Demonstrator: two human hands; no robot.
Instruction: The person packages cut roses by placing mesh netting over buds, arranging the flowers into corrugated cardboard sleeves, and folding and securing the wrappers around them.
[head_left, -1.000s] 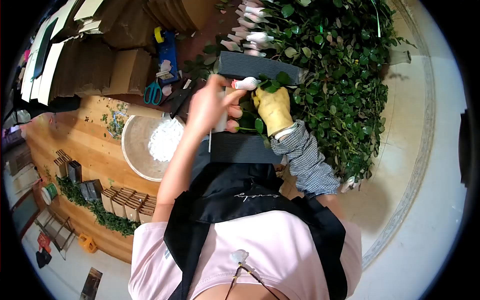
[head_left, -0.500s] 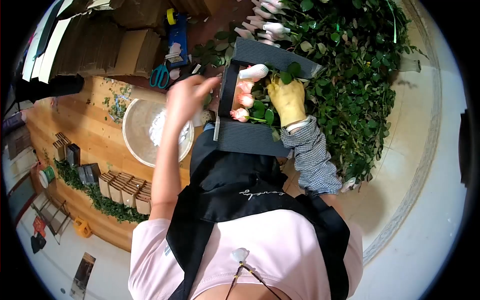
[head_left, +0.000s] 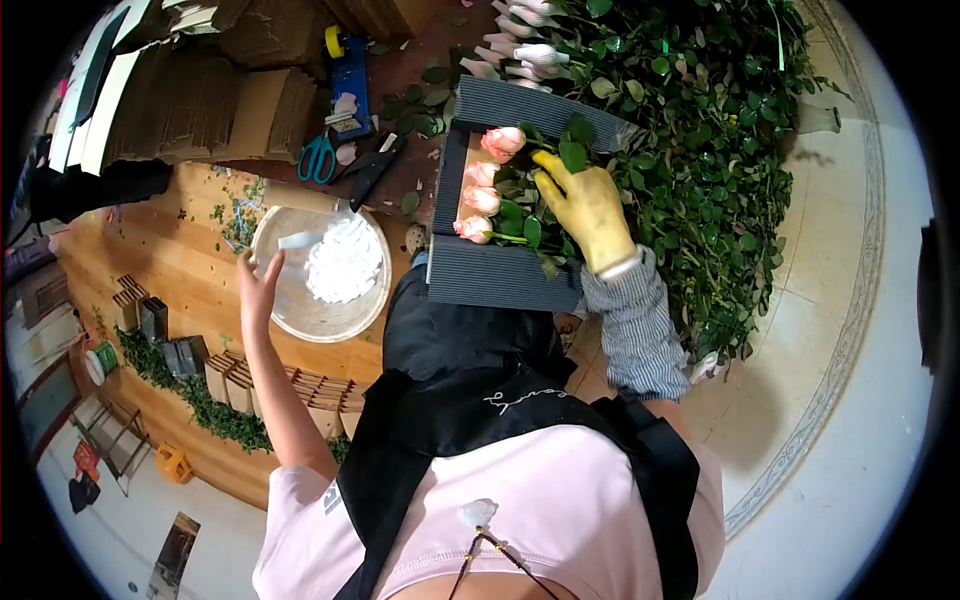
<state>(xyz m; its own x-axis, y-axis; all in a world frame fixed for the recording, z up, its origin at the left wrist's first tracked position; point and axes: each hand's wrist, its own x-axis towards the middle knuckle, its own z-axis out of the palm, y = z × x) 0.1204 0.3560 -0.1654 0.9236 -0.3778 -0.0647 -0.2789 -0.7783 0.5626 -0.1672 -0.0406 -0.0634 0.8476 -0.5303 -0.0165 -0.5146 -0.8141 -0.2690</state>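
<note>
My left hand (head_left: 259, 285) is at the left side of a pale round basin (head_left: 262, 250), thumb and fingers apart. A white mesh flower sleeve (head_left: 297, 240) is just past my thumb tip, over the basin; touching or loose is unclear. Many small white pieces (head_left: 345, 262) lie inside. In a yellow glove, my right hand (head_left: 590, 208) hovers over rose stems and leaves with index finger and thumb spread. Beside it, a bare pink rose (head_left: 503, 143) tops a column of several pink roses (head_left: 481, 200) on a dark grey corrugated sheet (head_left: 500, 277) across my lap.
A heap of leafy rose stems (head_left: 700, 190) fills the right, with white-sleeved rose heads (head_left: 540, 55) at the top. Teal scissors (head_left: 318, 158), a black-handled tool (head_left: 375, 170) and a blue tape dispenser (head_left: 348, 85) lie upper left near stacked cardboard (head_left: 265, 110).
The white sleeve has come off the top rose, which now shows bare. My left hand has swung left and down to the basin. The gloved right hand has shifted slightly right and down.
</note>
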